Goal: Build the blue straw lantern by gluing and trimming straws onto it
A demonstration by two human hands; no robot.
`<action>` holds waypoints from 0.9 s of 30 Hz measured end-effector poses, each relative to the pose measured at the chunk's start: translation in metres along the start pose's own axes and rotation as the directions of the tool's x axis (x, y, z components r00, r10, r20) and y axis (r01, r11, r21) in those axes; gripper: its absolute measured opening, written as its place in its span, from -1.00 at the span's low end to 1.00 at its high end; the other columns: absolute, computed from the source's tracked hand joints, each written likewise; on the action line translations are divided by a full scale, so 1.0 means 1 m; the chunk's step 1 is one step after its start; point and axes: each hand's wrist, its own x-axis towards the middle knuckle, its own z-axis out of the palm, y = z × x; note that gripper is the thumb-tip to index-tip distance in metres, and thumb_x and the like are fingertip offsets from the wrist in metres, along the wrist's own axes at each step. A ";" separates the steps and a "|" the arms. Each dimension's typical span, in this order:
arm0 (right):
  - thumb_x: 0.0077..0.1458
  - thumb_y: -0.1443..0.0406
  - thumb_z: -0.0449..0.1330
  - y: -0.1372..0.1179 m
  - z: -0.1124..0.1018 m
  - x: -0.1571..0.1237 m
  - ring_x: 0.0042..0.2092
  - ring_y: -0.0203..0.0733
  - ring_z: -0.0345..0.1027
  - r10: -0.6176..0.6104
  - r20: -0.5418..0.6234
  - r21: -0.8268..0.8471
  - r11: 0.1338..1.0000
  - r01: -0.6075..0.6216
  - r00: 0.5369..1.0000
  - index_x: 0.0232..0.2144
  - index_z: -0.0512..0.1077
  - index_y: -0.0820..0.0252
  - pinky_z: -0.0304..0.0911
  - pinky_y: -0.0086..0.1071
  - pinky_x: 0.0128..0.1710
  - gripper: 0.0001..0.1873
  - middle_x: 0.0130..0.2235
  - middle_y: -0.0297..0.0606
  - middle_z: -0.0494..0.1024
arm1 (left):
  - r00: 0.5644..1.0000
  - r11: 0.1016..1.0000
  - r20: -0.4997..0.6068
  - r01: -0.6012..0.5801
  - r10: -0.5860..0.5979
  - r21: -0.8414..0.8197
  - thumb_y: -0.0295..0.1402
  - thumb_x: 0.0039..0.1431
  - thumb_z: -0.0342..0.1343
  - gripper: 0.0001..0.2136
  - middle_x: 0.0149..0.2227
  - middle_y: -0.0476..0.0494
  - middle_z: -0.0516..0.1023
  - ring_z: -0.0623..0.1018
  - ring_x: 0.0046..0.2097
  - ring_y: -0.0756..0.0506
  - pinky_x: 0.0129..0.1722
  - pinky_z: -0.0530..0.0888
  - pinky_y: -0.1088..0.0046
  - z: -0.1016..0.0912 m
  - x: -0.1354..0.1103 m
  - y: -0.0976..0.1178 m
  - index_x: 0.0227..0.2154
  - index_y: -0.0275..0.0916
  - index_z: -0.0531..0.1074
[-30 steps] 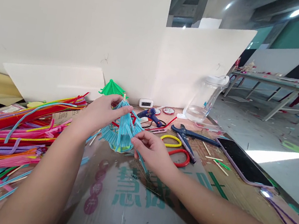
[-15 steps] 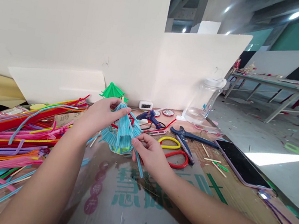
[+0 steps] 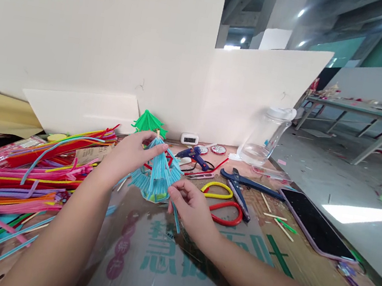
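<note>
In the head view a blue tiered model roof (image 3: pixel 159 172), made of pipe cleaners round a thin wooden stick, is held over the cardboard. My left hand (image 3: pixel 140 154) pinches its peak between thumb and fingers. Low on its right side, my right hand (image 3: pixel 186 205) is closed on a blue pipe cleaner (image 3: pixel 176 219), whose end hangs below the fingers. Behind my left hand stands a green model roof (image 3: pixel 149 122). Part of the blue roof's left side is hidden by my left hand.
Bundles of coloured pipe cleaners (image 3: pixel 25 179) lie at left. A blue glue gun (image 3: pixel 194 155), red-handled scissors (image 3: pixel 226 214), pliers (image 3: pixel 238 189) and a phone (image 3: pixel 316 223) lie right of my hands. A clear jug (image 3: pixel 261 142) and small digital clock (image 3: pixel 189 138) stand behind.
The view has shifted slightly, so everything sits a little lower and mostly further right. Both hands keep their grips on the blue roof and pipe cleaner.
</note>
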 end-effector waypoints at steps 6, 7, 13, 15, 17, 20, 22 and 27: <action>0.16 0.16 0.10 0.008 -0.007 -0.001 -0.54 -0.36 0.22 -0.031 -0.011 -0.006 1.000 0.031 0.999 -0.40 0.30 0.18 0.10 -0.46 -0.50 -0.79 -0.62 -0.46 0.33 | 0.922 0.975 -0.388 -0.088 0.001 -0.205 -0.05 0.18 0.03 -0.62 -0.12 -0.17 0.48 0.49 -0.10 -0.12 -0.11 0.42 0.36 0.025 -0.004 -0.007 -0.10 -0.23 0.36; 0.16 0.15 0.10 0.010 -0.008 -0.002 -0.54 -0.35 0.23 -0.031 -0.011 -0.019 0.999 0.031 0.999 -0.40 0.30 0.18 0.11 -0.46 -0.50 -0.79 -0.62 -0.46 0.34 | 0.884 0.975 -0.467 -0.110 0.007 -0.193 -0.09 0.21 0.01 -0.68 -0.15 -0.16 0.47 0.48 -0.11 -0.10 -0.08 0.41 0.36 0.028 -0.007 -0.010 -0.16 -0.23 0.37; 0.18 0.13 0.09 0.019 -0.008 0.001 -0.53 -0.35 0.24 -0.027 0.009 -0.119 0.993 0.028 1.000 -0.38 0.30 0.17 0.12 -0.46 -0.50 -0.77 -0.60 -0.44 0.36 | 0.956 0.995 -0.275 -0.102 0.098 -0.004 -0.09 0.21 0.01 -0.66 -0.28 -0.12 0.47 0.46 -0.11 -0.13 -0.02 0.38 0.27 0.018 -0.019 -0.035 -0.50 -0.21 0.46; 0.19 0.12 0.09 0.021 -0.008 0.003 -0.52 -0.35 0.26 -0.048 0.003 -0.128 0.991 0.048 0.999 -0.37 0.30 0.17 0.14 -0.46 -0.47 -0.76 -0.58 -0.44 0.36 | 0.984 0.993 -0.133 -0.117 0.121 0.034 -0.04 0.20 0.00 -0.62 -0.16 -0.15 0.49 0.45 -0.02 -0.18 0.03 0.35 0.21 0.010 -0.020 -0.037 -0.49 -0.19 0.52; 0.19 0.11 0.09 0.022 -0.009 0.004 -0.52 -0.36 0.26 -0.056 -0.014 -0.138 0.989 0.054 0.998 -0.37 0.29 0.17 0.15 -0.46 -0.46 -0.76 -0.57 -0.45 0.36 | 0.988 0.990 -0.051 -0.142 0.143 0.023 -0.01 0.20 -0.02 -0.62 -0.04 -0.16 0.46 0.41 0.07 -0.20 0.08 0.32 0.18 0.005 -0.020 -0.035 -0.45 -0.15 0.56; 0.18 0.11 0.09 0.020 -0.010 0.002 -0.54 -0.36 0.24 -0.026 -0.036 -0.164 0.986 0.020 0.999 -0.38 0.28 0.17 0.13 -0.46 -0.49 -0.75 -0.59 -0.45 0.36 | 0.987 0.989 -0.075 -0.144 0.142 -0.034 -0.02 0.18 0.02 -0.66 0.01 -0.16 0.43 0.41 0.08 -0.18 0.09 0.33 0.19 0.007 -0.021 -0.032 -0.31 -0.15 0.54; 0.18 0.12 0.10 0.020 -0.010 -0.001 -0.55 -0.36 0.23 -0.002 -0.039 -0.183 0.983 -0.005 0.999 -0.37 0.28 0.17 0.12 -0.47 -0.51 -0.76 -0.59 -0.44 0.37 | 0.978 0.989 -0.160 -0.140 0.130 -0.050 -0.04 0.13 0.09 -0.68 -0.04 -0.18 0.43 0.43 0.04 -0.17 0.05 0.37 0.21 0.010 -0.021 -0.031 -0.25 -0.20 0.47; 0.20 0.15 0.08 0.020 -0.010 -0.006 -0.53 -0.36 0.24 0.006 -0.017 -0.237 0.972 -0.010 1.000 -0.38 0.28 0.17 0.12 -0.47 -0.50 -0.78 -0.58 -0.43 0.39 | 0.939 0.979 -0.316 -0.175 0.135 -0.102 -0.16 0.09 0.19 -0.69 -0.08 -0.14 0.39 0.43 0.02 -0.14 0.02 0.40 0.24 0.011 -0.026 -0.033 -0.17 -0.18 0.35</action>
